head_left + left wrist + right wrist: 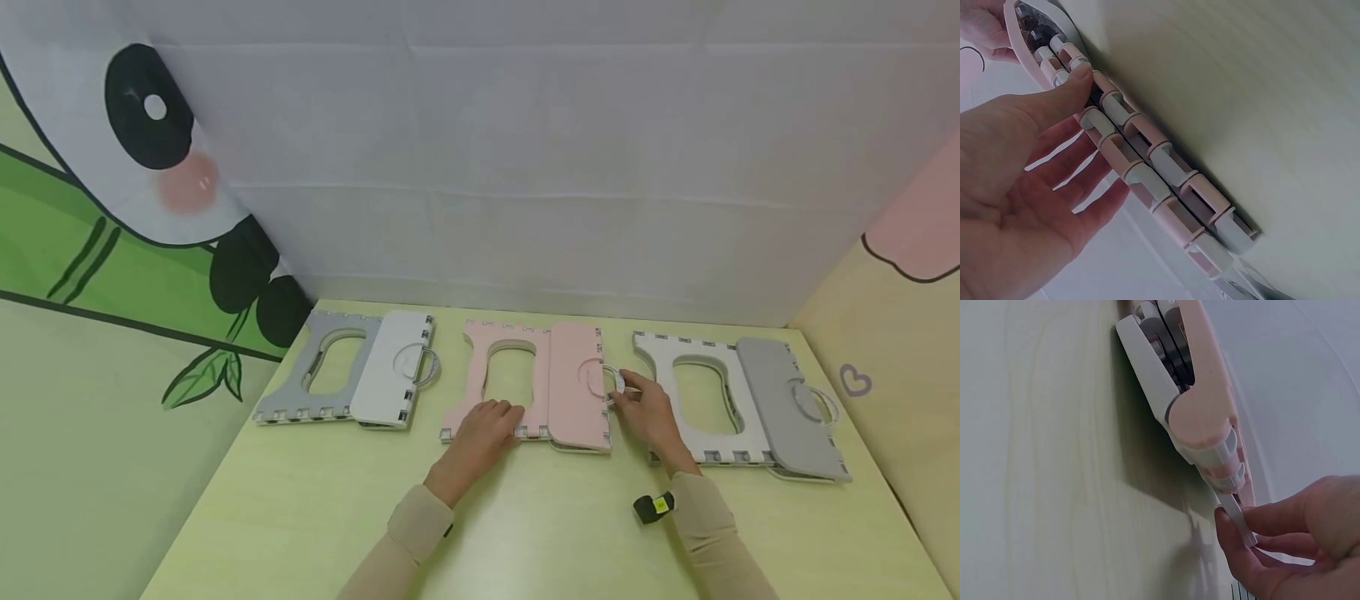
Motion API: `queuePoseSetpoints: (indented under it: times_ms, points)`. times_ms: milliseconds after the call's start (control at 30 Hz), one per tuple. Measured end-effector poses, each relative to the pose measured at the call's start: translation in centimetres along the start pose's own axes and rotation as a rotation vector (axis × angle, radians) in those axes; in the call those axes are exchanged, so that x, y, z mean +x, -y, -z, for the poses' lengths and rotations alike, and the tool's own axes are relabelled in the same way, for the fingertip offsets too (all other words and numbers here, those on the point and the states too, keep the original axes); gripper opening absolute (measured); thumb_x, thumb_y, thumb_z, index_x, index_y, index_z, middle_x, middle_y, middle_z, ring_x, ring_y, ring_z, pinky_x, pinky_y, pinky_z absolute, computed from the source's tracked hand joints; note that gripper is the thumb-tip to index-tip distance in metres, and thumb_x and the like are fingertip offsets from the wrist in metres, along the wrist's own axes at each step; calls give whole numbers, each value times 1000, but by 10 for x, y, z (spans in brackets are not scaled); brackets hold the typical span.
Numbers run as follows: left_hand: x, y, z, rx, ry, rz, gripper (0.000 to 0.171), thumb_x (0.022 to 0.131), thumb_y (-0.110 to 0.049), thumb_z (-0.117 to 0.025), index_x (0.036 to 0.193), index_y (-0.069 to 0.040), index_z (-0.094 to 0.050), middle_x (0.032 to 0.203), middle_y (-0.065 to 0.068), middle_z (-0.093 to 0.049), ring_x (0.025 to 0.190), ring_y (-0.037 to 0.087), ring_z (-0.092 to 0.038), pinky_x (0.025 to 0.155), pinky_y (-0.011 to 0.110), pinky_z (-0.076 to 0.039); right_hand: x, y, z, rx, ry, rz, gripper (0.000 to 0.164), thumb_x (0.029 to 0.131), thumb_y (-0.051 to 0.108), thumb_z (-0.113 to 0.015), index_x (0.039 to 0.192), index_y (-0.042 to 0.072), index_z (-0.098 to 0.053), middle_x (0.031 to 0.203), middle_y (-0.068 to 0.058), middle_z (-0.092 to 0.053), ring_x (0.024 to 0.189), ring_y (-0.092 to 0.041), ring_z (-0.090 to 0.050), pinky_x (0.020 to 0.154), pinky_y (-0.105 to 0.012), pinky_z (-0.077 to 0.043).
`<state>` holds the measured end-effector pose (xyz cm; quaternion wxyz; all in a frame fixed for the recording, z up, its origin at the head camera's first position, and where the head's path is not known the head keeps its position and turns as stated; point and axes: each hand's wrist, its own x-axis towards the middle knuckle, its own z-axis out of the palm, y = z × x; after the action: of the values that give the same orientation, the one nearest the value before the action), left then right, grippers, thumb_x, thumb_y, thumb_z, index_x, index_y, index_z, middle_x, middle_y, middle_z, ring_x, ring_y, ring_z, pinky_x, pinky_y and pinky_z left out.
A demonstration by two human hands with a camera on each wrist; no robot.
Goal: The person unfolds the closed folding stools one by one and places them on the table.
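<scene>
A pink folding step stool (573,400) lies folded flat on the table, its white carrying handle (618,382) sticking out to the right. At its front edge, my left hand (480,437) grips the leg panel. The left wrist view has the thumb (1069,94) on the pink-and-white hinged edge (1175,219), with the fingers over the panel's other side. My right hand (648,412) pinches the handle between thumb and fingers; the right wrist view shows the handle's end (1238,519) between the fingertips.
To the left lies a grey-and-white folded stool (390,375), to the right a white-and-grey one (787,408), close beside my right hand. A small black object with a yellow label (654,507) sits by the right sleeve. A white curtain (525,167) hangs behind the table (555,525).
</scene>
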<state>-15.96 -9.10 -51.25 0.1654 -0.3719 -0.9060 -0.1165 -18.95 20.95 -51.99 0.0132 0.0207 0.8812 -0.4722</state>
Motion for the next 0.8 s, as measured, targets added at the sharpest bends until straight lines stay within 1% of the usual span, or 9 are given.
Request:
queuePoseSetpoints:
  times_ms: [200,367,533,667,800]
  points:
    - [0,0,-2,-11,-11,-2,41,80,-14,-89,111,-8,-63,97,4,-66,86,22,-62,81,34,-55,-1,3,4,7,7,-6,52,103,7,-62,150,-8,-44,140,-33,-55,121,-44,-62,95,-49,-56]
    - [0,-1,-2,-12,-15,-1,40,82,-16,-88,112,-8,-63,100,5,-68,88,22,-63,83,35,-55,-1,6,9,18,10,-27,53,104,9,-62,151,-6,-44,134,-30,-61,119,-41,-63,89,-40,-58]
    - [1,-1,-2,-26,-26,-9,41,82,-17,-87,114,-8,-64,103,6,-68,88,22,-64,84,35,-56,-1,7,14,40,20,-31,54,104,10,-61,152,-4,-43,126,-28,-66,114,-37,-66,81,-30,-57]
    - [2,-2,-2,-57,-32,-10,42,82,-16,-88,115,-6,-65,104,7,-69,89,23,-64,84,36,-56,-3,9,18,53,29,-40,54,105,11,-60,154,-3,-42,124,-25,-67,113,-35,-67,79,-26,-56]
    - [3,-3,-2,-76,-39,-12,43,82,-16,-88,116,-6,-65,106,7,-69,91,24,-65,85,37,-56,-5,13,22,61,33,-45,54,105,12,-59,154,-2,-41,125,-25,-67,111,-36,-68,77,-24,-55]
